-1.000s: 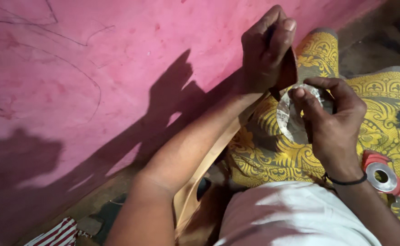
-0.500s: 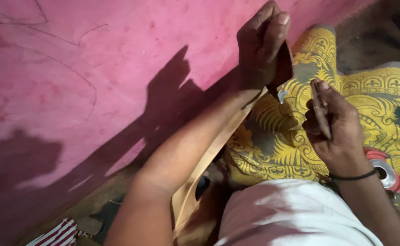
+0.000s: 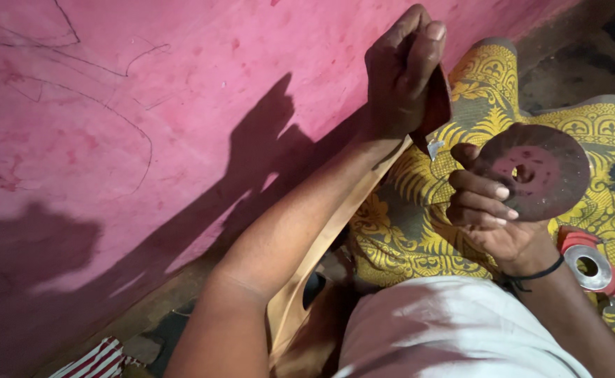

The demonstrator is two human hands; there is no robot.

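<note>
**Now: a dark disc in your right hand, a strip pinched in your left**

Up ahead of you, your right hand [image 3: 493,210] holds a round flat disc [image 3: 531,171] by its near edge, thumb on one face and fingers curled against the other, so the hand is clamped on it. The disc is dull reddish brown, mottled and rough-looking, with a small round hole at its middle. It faces you almost flat-on, raised above the yellow patterned cloth [image 3: 419,231] that lies under both hands.

Your left hand [image 3: 405,73] is higher and farther from you, fingers pressed together and closed on the top end of a long tan strip [image 3: 321,259], which runs down along your left forearm toward your lap. A dark flap sits in that grip too; you cannot tell whether it is part of the strip. A small pale sliver [image 3: 435,148] hangs just below your left hand, between the two hands, which are near each other but apart.

To the outside of your right wrist, which wears a thin dark band [image 3: 535,273], a shiny metal ring with red under it [image 3: 588,264] lies on the cloth. The pink wall [image 3: 146,126] beyond your left arm carries the shadows of your arm and hand.

The lower end of the strip is lost in shadow beside your white garment [image 3: 447,329]. A striped scrap [image 3: 97,360] is cut off at the lower edge, and the dark ground past the cloth is too dim to read.
</note>
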